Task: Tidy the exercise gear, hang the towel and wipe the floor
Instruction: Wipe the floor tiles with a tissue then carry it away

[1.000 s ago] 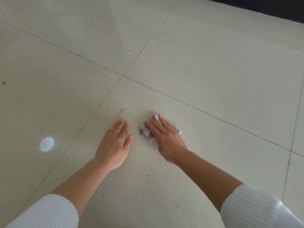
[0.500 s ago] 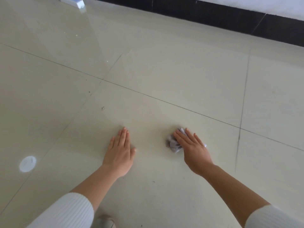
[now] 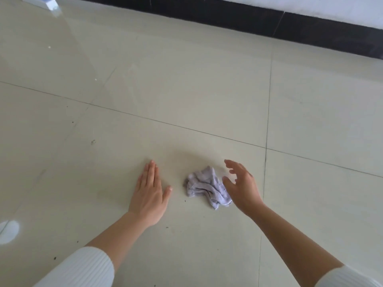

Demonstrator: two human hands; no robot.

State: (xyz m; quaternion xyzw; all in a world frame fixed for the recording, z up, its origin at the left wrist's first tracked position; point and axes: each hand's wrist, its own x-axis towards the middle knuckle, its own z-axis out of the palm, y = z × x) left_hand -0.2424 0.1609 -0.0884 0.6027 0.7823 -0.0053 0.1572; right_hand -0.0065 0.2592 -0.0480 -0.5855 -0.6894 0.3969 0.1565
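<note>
A crumpled pale lilac cloth (image 3: 204, 186) lies on the cream tiled floor (image 3: 186, 90). My right hand (image 3: 241, 186) hovers just to its right, raised off the floor, fingers spread and holding nothing; its thumb is close to the cloth's right edge. My left hand (image 3: 149, 193) rests flat on the tile to the left of the cloth, palm down, fingers together, a short gap away from it. Both forearms are bare with white ribbed sleeves pushed up.
A black skirting band (image 3: 269, 21) below a white wall runs along the far edge. A pale blue-white object (image 3: 41, 1) sits at the top left. Small dark specks dot the tiles, and a bright light spot (image 3: 9, 232) shows at lower left.
My right hand had the cloth pressed under its fingers and slid it to the right; now it has lifted off and opened, leaving the cloth loose on the floor. The left hand stayed flat.
</note>
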